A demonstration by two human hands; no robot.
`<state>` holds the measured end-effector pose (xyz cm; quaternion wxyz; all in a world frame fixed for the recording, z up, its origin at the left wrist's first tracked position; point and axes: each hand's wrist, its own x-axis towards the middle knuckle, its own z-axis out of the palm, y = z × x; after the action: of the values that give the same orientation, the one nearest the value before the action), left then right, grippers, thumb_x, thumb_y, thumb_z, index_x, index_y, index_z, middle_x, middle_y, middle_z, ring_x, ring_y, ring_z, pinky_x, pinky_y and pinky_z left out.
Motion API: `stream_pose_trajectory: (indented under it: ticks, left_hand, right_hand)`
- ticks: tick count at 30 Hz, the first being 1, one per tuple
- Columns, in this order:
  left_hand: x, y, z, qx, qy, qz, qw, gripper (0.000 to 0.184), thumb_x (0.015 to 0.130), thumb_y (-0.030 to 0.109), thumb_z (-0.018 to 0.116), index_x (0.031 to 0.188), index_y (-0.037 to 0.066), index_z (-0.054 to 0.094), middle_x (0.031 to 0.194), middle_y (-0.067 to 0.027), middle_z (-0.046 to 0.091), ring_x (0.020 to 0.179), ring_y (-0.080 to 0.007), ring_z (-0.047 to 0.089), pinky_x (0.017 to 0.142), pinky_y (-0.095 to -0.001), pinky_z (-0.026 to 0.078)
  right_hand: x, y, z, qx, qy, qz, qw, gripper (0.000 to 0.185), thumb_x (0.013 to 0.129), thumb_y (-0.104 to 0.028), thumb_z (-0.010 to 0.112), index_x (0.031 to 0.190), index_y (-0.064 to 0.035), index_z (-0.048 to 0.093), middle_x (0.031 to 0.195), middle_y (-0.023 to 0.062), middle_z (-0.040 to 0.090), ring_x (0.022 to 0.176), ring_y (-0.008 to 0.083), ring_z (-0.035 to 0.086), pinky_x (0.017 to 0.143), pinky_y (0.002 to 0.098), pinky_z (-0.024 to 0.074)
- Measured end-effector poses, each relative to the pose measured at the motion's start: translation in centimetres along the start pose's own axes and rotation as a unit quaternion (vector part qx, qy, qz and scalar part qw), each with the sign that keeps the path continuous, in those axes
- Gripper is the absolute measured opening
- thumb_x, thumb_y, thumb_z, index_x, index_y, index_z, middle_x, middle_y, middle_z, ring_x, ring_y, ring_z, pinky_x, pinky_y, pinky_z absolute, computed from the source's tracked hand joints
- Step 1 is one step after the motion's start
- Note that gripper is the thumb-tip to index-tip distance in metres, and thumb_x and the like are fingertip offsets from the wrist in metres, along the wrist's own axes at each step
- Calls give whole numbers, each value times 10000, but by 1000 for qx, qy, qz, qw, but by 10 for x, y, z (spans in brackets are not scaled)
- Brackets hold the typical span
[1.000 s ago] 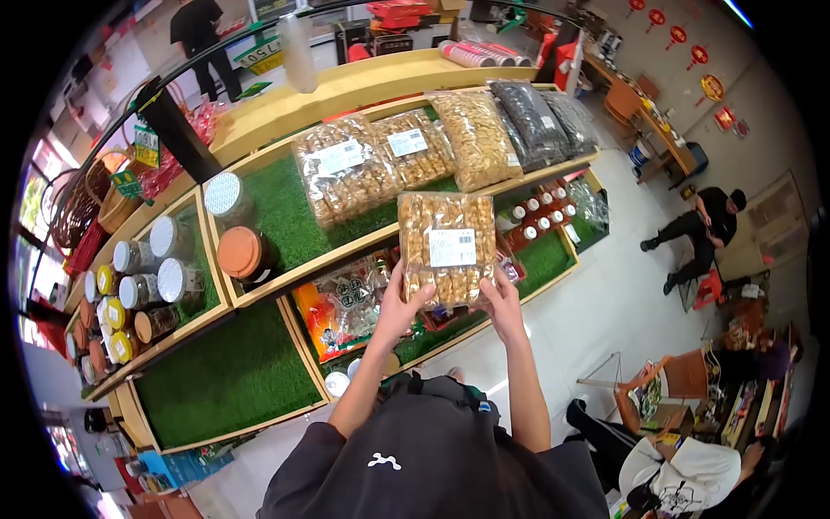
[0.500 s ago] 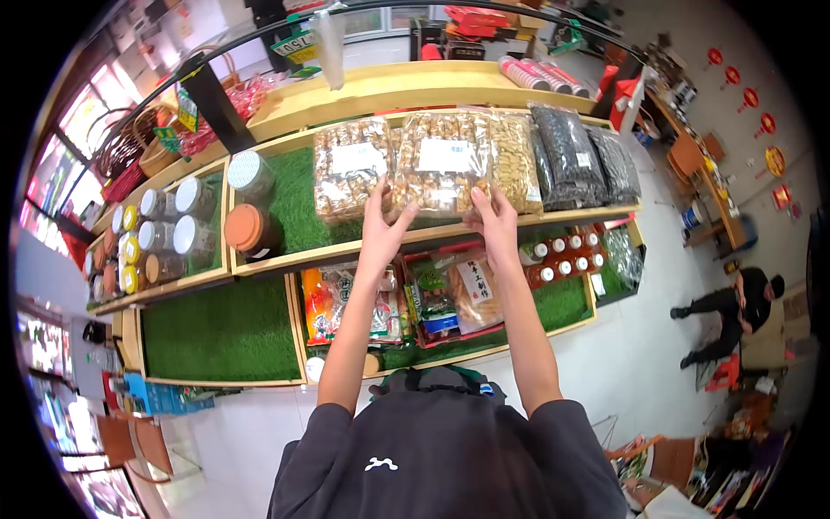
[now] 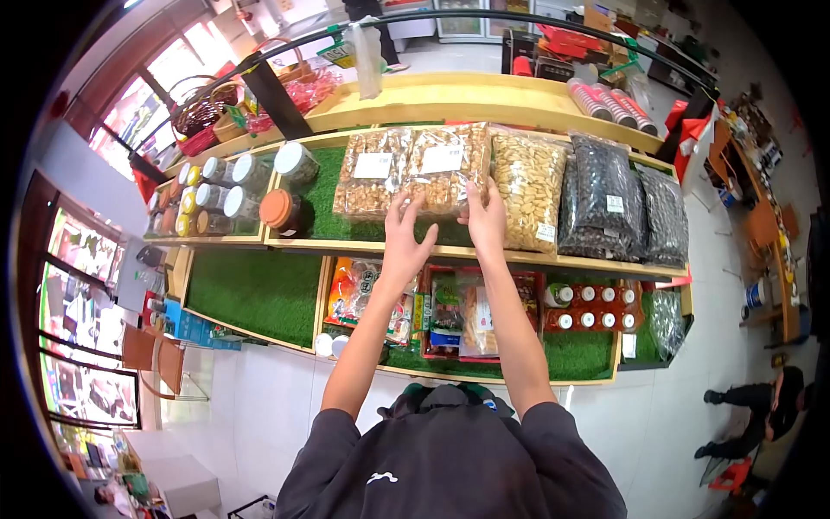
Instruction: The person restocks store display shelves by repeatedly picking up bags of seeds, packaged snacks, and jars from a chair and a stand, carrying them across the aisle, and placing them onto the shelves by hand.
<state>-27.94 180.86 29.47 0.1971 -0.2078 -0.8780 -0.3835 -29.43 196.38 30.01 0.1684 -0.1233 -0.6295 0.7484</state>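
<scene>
Left hand (image 3: 405, 247): open, fingers by the labelled bag (image 3: 444, 180).
Right hand (image 3: 488, 227): at that bag's corner; I can't tell whether gripping.

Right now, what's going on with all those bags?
A person in a dark shirt is handling a clear bag of brown snacks on the green-lined shelf. It lies between a similar bag and a bag of pale pieces. The right hand is at its lower right corner, its grip unclear; the left hand is spread open by its lower left corner.
</scene>
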Motion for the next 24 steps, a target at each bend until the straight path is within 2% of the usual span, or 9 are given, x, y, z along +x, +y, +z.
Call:
stream_pose_trajectory:
  ticks: [5, 6, 8, 10, 15, 18, 19, 22, 24]
  left_hand:
    - [-5, -2, 10, 57, -16, 9, 998, 651, 792, 146, 674, 1381, 95, 402, 1379, -218, 354, 1276, -425, 337, 1067, -465, 315]
    - [-6, -2, 12, 92, -24, 15, 995, 677, 786, 150, 676, 1394, 101, 382, 1382, -220, 352, 1281, -441, 325, 1073, -478, 306]
    - [-7, -1, 16, 102, -27, 17, 994, 714, 775, 162, 681, 1408, 107, 355, 1387, -225, 348, 1285, -465, 306, 1076, -504, 292]
    - [-7, 0, 18, 131, -35, 25, 991, 707, 775, 161, 673, 1405, 110, 360, 1397, -219, 343, 1288, -463, 303, 1077, -507, 290]
    - [-6, -2, 19, 162, -43, 28, 985, 695, 769, 149, 660, 1399, 115, 369, 1401, -204, 348, 1276, -456, 312, 1072, -497, 301]
    - [-3, -6, 18, 175, -32, 42, 983, 672, 764, 149, 647, 1387, 131, 394, 1390, -185, 372, 1266, -427, 332, 1072, -479, 306]
    - [-4, -7, 17, 170, -33, 38, 984, 664, 769, 151, 650, 1384, 143, 401, 1387, -179, 377, 1261, -425, 334, 1076, -481, 299]
    - [-5, -11, 13, 139, -41, 46, 988, 661, 769, 161, 655, 1382, 144, 408, 1393, -187, 378, 1278, -425, 324, 1087, -487, 286]
    - [-9, -17, 6, 81, -52, 51, 994, 669, 770, 151, 644, 1390, 124, 391, 1423, -191, 352, 1290, -440, 327, 1086, -489, 300]
  right_hand:
    - [8, 6, 2, -53, -3, -1, 999, 533, 937, -284, 554, 1348, 18, 399, 979, 133, 612, 650, 127, 599, 472, 251, 503]
    - [10, 11, 3, -114, 16, -39, 993, 577, 934, -284, 547, 1375, 30, 348, 1091, 193, 569, 857, 236, 578, 695, 335, 479]
    - [9, 16, 7, -172, 34, -75, 982, 623, 931, -284, 541, 1402, 41, 296, 1203, 253, 526, 1064, 344, 558, 917, 419, 454]
    - [3, 20, 11, -223, 58, -138, 963, 645, 921, -239, 546, 1422, 29, 242, 1346, 295, 375, 1246, 412, 380, 1057, 465, 300]
    - [-12, 29, 20, -238, 79, -179, 951, 639, 922, -152, 520, 1436, 23, 183, 1398, 303, 274, 1289, 436, 336, 1052, 467, 320]
    - [-16, 27, 19, -290, 68, -145, 944, 642, 939, -178, 484, 1472, -40, 152, 1517, 228, 127, 1315, 415, 340, 995, 503, 403]
    - [-17, 25, 19, -327, 81, -169, 926, 629, 950, -206, 461, 1484, -82, 151, 1561, 149, 45, 1324, 382, 353, 932, 504, 462]
    - [-20, 11, 16, -358, 23, -102, 928, 582, 943, -208, 461, 1475, -137, 239, 1556, 152, 94, 1331, 366, 350, 912, 444, 487]
    - [-20, 29, 14, -438, 74, -211, 871, 533, 929, -195, 483, 1437, -129, 334, 1544, 169, 140, 1329, 373, 348, 908, 410, 490]
